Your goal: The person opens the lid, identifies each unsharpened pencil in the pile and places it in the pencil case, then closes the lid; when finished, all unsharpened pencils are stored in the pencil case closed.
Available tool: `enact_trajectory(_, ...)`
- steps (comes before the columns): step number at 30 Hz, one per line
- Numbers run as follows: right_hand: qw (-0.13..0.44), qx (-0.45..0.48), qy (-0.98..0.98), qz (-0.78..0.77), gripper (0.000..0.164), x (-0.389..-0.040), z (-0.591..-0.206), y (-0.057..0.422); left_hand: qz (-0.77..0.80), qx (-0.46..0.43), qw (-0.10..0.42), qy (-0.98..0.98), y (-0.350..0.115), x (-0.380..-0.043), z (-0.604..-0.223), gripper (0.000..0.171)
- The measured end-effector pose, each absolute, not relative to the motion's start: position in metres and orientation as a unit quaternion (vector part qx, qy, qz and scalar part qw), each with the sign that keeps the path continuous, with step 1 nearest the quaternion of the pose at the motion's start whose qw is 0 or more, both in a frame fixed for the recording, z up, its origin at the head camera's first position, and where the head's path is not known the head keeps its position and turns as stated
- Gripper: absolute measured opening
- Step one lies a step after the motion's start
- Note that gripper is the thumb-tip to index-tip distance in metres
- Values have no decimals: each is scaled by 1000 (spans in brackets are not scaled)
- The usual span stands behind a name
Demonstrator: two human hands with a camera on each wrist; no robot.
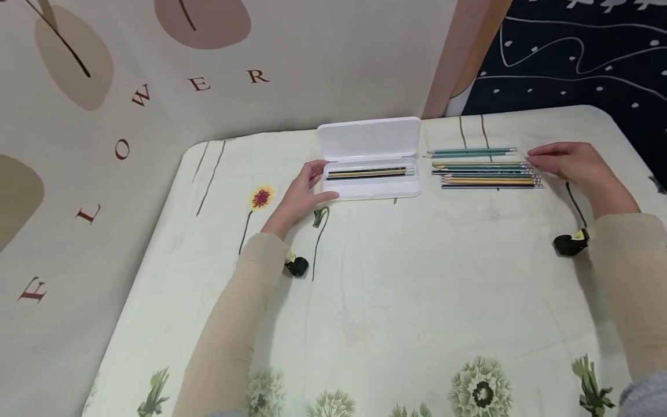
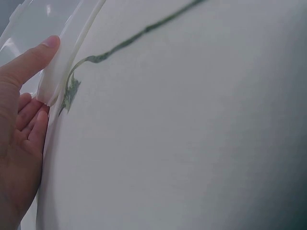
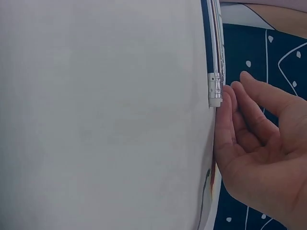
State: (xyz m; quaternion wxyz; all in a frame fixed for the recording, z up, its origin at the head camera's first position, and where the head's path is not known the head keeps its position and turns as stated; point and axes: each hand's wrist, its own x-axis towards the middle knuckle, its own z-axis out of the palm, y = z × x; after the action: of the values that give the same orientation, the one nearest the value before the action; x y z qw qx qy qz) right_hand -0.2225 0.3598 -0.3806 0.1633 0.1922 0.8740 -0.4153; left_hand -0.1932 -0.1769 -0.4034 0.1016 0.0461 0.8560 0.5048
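Note:
A white plastic pencil case (image 1: 371, 189) stands with its lid (image 1: 370, 138) raised behind it. Several pencils (image 1: 367, 174), dark and yellow, lie lengthwise inside. My left hand (image 1: 302, 193) holds the case's left end, thumb at the front corner and fingers at the back. In the left wrist view the thumb (image 2: 45, 50) overlaps the case's edge. To the right lies a row of loose pencils (image 1: 484, 182), with green pencils (image 1: 471, 154) just behind. My right hand (image 1: 575, 168) is beside their eraser ends, its fingers (image 3: 225, 115) loosely bent and holding nothing in the right wrist view.
A pale cloth with printed flowers covers the table (image 1: 417, 289). A black object (image 1: 297, 266) shows at the left wrist and another black object (image 1: 570, 244) at the right. Behind the table are a printed curtain (image 1: 323, 63) and dark patterned fabric (image 1: 573, 63).

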Motion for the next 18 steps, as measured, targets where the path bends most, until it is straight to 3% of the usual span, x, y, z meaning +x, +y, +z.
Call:
enact_trajectory(6, 167, 158, 903, -362, 48, -222, -382, 364, 508, 49, 104, 854, -175, -193, -406, 84)
enact_trajectory(13, 154, 128, 916, -346, 31, -226, -385, 361, 508, 52, 108, 853, -177, -195, -405, 83)
enact_trajectory(18, 161, 120, 922, -332, 32, -231, -385, 356, 506, 54, 108, 854, -178, -195, -404, 84)
